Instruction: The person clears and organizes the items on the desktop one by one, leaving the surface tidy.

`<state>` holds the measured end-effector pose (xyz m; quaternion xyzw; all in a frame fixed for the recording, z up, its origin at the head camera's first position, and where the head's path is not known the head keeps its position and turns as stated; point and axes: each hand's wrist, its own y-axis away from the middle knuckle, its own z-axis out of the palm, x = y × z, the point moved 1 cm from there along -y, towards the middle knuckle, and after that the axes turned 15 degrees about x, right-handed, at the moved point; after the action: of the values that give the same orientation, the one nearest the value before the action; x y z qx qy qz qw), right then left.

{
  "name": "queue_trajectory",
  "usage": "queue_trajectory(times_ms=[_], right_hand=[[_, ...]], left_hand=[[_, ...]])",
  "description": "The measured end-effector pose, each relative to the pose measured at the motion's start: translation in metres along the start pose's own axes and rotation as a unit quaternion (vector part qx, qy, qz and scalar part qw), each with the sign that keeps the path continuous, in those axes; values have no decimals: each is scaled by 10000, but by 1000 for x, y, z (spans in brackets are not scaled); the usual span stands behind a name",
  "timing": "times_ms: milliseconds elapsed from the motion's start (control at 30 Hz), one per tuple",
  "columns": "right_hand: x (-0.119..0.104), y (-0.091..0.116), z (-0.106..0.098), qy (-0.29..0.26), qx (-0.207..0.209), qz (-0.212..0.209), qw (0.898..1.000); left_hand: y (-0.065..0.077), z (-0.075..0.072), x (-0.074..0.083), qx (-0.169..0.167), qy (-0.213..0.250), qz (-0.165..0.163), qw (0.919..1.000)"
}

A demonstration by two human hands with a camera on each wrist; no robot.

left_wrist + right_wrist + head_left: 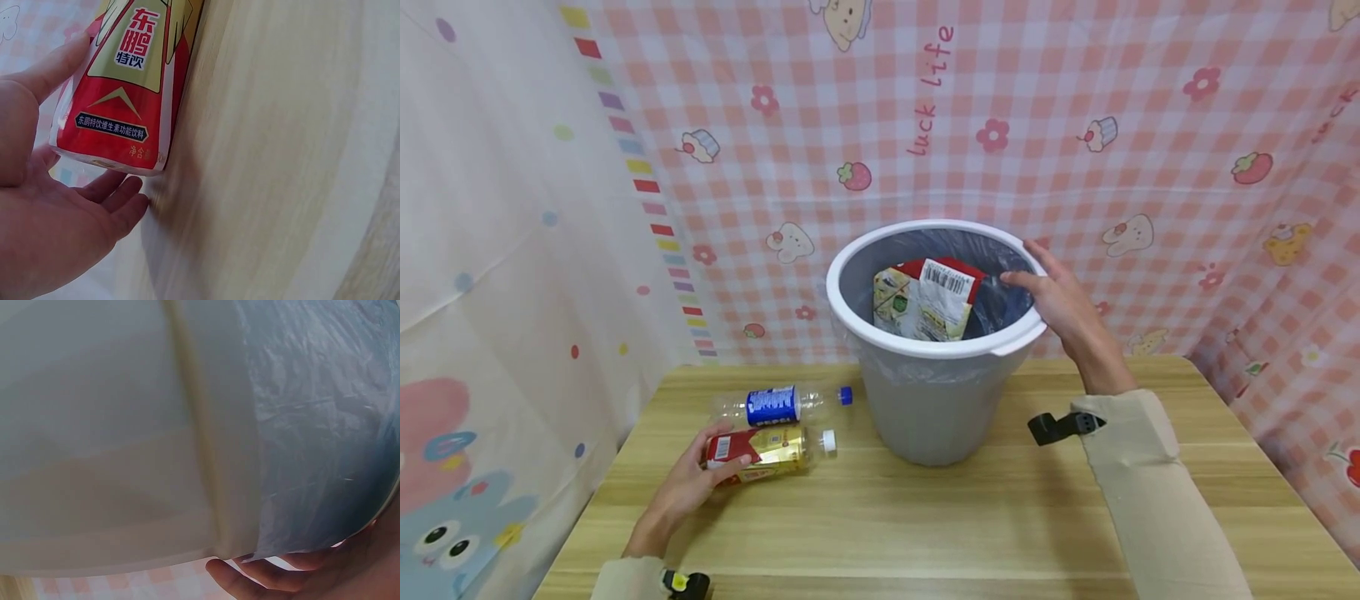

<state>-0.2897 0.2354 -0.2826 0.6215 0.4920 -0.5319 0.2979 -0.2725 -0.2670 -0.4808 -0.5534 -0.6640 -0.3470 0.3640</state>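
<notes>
On the left side of the table my left hand (688, 482) grips the bottom end of a red-and-gold drink bottle (767, 454) with a white cap, which lies on its side. In the left wrist view, the bottle's red base (115, 140) sits between the thumb side and the curled fingers. Just behind it lies a clear plastic bottle (772, 406) with a blue label and blue cap. My right hand (1067, 312) holds the right rim of a grey trash bin (925, 408), thumb over the inside and fingers outside. Crumpled snack packaging (936, 308) rests within the bin's plastic liner (319, 419).
The bin stands upright on a wooden table (925, 525), near its back edge. Behind it hangs a pink checked curtain (880, 100); a white patterned curtain (512, 208) closes the left side. Black wrist cameras are strapped at both sleeves.
</notes>
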Motion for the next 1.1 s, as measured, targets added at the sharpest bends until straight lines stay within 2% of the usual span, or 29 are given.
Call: queue_trajectory(times_ms=[233, 1100], right_hand=[[0, 0, -1, -1, 7, 6, 10000], [-1, 1, -1, 5, 68, 95, 9999]], left_hand=[[2, -2, 1, -6, -130, 59, 9999], [10, -6, -2, 65, 37, 52, 10000]])
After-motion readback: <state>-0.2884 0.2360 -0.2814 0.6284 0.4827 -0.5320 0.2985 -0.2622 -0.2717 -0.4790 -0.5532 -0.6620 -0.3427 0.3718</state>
